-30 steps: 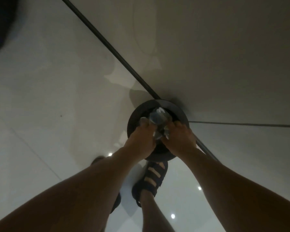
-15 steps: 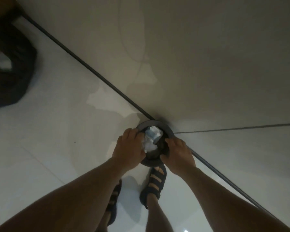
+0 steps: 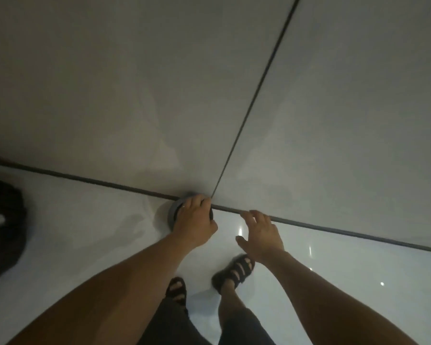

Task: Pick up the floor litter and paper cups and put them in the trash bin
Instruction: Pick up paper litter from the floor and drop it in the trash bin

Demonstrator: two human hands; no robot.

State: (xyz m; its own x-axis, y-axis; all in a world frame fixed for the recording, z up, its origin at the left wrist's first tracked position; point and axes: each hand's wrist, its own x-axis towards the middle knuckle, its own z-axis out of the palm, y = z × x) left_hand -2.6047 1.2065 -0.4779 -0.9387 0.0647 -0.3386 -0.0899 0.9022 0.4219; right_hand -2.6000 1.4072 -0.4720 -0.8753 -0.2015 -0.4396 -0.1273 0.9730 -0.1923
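The dark round trash bin (image 3: 172,213) stands on the glossy white floor against the wall's base. My left hand (image 3: 194,221) lies over its mouth and hides most of it, with the fingers curled over the far rim and the thumb at the rim's right side. The crumpled litter and cups are not visible under the hand. To the right of the bin, my right hand (image 3: 260,232) hovers above the floor with its fingers spread, holding nothing.
A black bag (image 3: 5,220) sits on the floor at the far left. The grey wall (image 3: 159,95) with a dark base strip (image 3: 334,229) runs behind the bin. My sandalled feet (image 3: 234,270) stand just behind the hands.
My right hand has left the bin's rim and moved right, opening. My left hand slid from the rim's left side over the bin's mouth, hiding the white crumpled litter.
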